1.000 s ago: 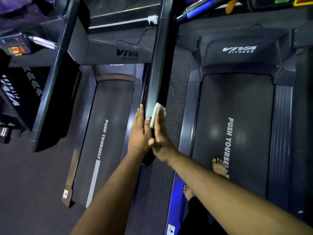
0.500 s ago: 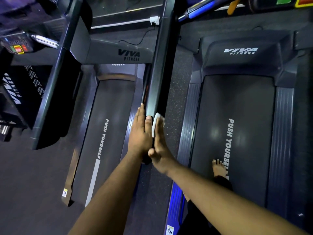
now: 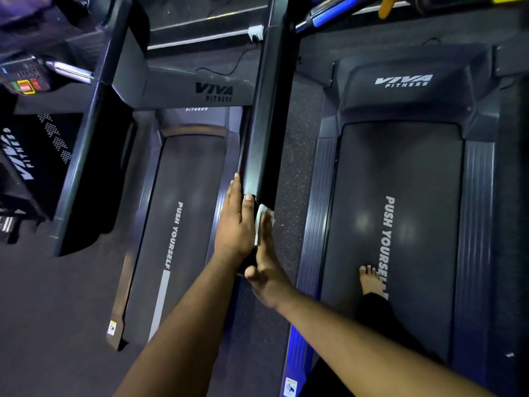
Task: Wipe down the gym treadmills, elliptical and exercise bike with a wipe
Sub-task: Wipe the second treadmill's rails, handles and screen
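Observation:
A black treadmill side rail [image 3: 264,133] runs down the middle of the view between two treadmills. My right hand [image 3: 264,262] presses a white wipe [image 3: 260,222] flat against the rail's lower end, fingers straight. My left hand [image 3: 236,222] lies flat on the rail's left face beside it, fingers straight, thumb on top. The left treadmill belt [image 3: 183,224] and the right treadmill belt [image 3: 400,224] both read PUSH YOURSELF.
My bare foot [image 3: 370,280] stands on the right belt. A console with red and green buttons [image 3: 25,84] sits far left. A wall socket and cable [image 3: 256,32] are at the top. Speckled floor [image 3: 297,167] separates the two machines.
Both hands and the wipe have slid down the rail toward its lower end, nearer to me. The view has shifted slightly.

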Tool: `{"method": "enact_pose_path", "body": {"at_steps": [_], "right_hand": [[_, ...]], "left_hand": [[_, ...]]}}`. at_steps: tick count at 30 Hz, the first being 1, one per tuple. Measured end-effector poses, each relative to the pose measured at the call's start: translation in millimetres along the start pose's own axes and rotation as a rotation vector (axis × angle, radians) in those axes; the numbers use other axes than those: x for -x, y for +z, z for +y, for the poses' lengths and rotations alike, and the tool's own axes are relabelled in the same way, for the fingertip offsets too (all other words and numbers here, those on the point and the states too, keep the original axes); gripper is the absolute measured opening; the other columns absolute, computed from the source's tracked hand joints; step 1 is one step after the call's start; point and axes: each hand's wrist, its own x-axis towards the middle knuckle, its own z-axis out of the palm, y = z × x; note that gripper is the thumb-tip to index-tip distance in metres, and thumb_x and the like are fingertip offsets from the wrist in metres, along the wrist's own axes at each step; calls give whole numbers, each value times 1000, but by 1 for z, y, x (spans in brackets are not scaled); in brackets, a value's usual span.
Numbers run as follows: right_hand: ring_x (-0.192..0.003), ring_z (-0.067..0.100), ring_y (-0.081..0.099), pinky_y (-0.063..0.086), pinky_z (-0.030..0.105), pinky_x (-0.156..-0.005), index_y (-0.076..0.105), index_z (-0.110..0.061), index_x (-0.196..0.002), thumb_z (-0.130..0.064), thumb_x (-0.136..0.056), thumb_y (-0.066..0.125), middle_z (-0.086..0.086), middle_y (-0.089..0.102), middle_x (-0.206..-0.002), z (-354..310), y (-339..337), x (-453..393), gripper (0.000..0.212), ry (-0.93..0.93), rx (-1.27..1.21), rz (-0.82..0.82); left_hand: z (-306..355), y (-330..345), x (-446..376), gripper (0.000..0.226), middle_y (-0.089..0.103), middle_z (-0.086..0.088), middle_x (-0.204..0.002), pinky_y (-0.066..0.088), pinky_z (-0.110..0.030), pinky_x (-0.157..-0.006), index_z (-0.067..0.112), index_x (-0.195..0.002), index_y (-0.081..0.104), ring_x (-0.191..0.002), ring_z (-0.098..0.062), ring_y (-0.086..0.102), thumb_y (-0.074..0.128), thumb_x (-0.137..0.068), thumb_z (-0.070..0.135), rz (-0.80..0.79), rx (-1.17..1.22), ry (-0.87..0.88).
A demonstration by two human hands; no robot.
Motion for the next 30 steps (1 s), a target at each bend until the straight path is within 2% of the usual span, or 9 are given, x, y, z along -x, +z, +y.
{"method": "enact_pose_path", "body": {"at_steps": [3, 6, 9, 12, 16, 19, 26, 28, 30], "right_hand": [[-156, 21, -16, 0, 56, -126, -9, -12, -159, -91, -80, 17, -1, -19, -169, 1, 1, -22, 115, 66, -59, 161], [-155, 11, -16, 0, 50, -127, -8, -18, -160, -96, -75, 17, -5, -17, -168, -7, -15, -49, 118, 241, -143, 236], [-153, 9, -20, -4, 44, -127, -13, -19, -159, -98, -71, 14, -6, -25, -165, -2, -16, -35, 121, 203, -114, 152], [-150, 6, -26, -2, 32, -126, -23, -32, -152, -102, -64, 14, -9, -33, -162, -7, -10, -9, 118, 191, -115, -9], [-153, 23, -26, -9, 46, -126, -17, -11, -156, -96, -74, 12, 7, -28, -165, -8, -24, -43, 121, 63, 25, 32], [-153, 28, -24, -9, 56, -124, -16, -7, -156, -93, -78, 11, 14, -23, -166, -11, -52, -87, 119, -3, 161, 46], [-150, 23, -32, -13, 47, -124, -24, -13, -154, -96, -71, 13, -2, -38, -161, -7, -43, -41, 124, -63, 122, -154], [-150, 24, -31, -12, 51, -125, -22, -9, -154, -95, -74, 14, -2, -40, -159, -4, -47, -55, 123, -71, 126, -119], [-152, 28, -28, -10, 56, -124, -17, -6, -155, -92, -78, 13, 8, -32, -163, -7, -60, -89, 119, -82, 161, -58]], "left_hand": [[-1, 0, -1, 53, 22, 4, -169, 17, -37, -127, 26, -163, 19, -155, -9, 17, 34, -112, 32, 0, -8, 2], [-1, 0, 0, 53, 22, 5, -169, 17, -36, -127, 26, -163, 19, -154, -7, 16, 33, -112, 32, 6, -8, 11], [0, 1, 0, 53, 22, 5, -169, 17, -37, -127, 25, -163, 19, -155, -7, 16, 32, -112, 31, 9, -17, 20], [0, 1, 0, 53, 18, 8, -169, 14, -33, -127, 27, -163, 17, -155, -4, 12, 32, -112, 32, 8, -44, 22], [-2, 0, -1, 54, 13, 10, -170, 13, -29, -125, 32, -162, 14, -155, -3, 8, 30, -111, 36, 3, -91, 57], [-3, -1, -5, 57, 9, 11, -170, 18, -28, -122, 37, -161, 13, -152, 3, 9, 28, -106, 39, -22, -125, 124], [3, 1, -26, 60, 7, 10, -171, 7, -15, -121, 28, -162, 13, -153, 6, 0, 27, -105, 32, -46, -174, 200], [9, 1, -34, 60, 5, 12, -169, 3, -8, -117, 26, -162, 12, -153, 6, -1, 25, -105, 36, -45, -199, 223], [14, 2, -46, 61, 0, 17, -166, 1, -2, -112, 27, -162, 8, -152, 6, -2, 24, -104, 39, -58, -223, 242]]}}
